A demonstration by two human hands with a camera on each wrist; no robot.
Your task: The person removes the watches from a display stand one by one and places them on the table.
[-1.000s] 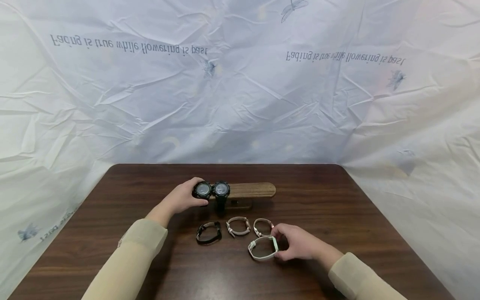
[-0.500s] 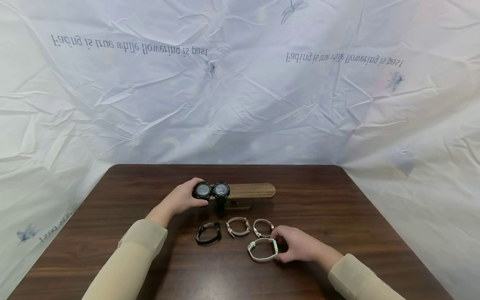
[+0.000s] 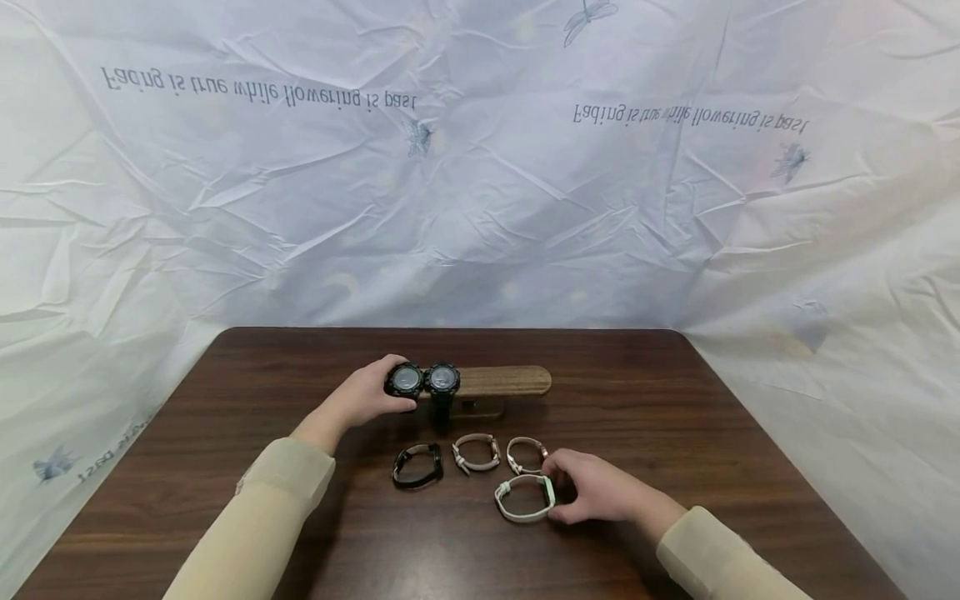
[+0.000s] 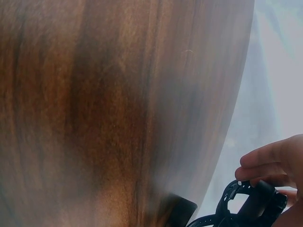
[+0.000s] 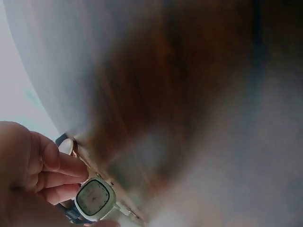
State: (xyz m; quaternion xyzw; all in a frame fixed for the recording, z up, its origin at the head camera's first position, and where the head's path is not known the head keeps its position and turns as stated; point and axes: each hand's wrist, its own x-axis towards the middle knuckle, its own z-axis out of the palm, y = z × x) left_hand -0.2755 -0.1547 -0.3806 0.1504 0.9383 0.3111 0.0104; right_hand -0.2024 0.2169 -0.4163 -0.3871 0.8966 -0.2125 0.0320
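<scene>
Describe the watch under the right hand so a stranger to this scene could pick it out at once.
On the dark wooden table, in front of the wooden watch stand, three watches lie in a row. The one meant, the pale mint watch, lies nearer the person, where the right hand grips it. Its squarish pale case and light strap set it apart.

On the crumpled white backdrop sheet [image 3: 480, 192] behind the table we read one printed line, mirror-reversed, twice: "Fading is true while flowering is past", once at upper left and once at upper right. A third, partial print low on the sheet's left fold is too small for us to read. The watch dials show nothing we can read.
</scene>
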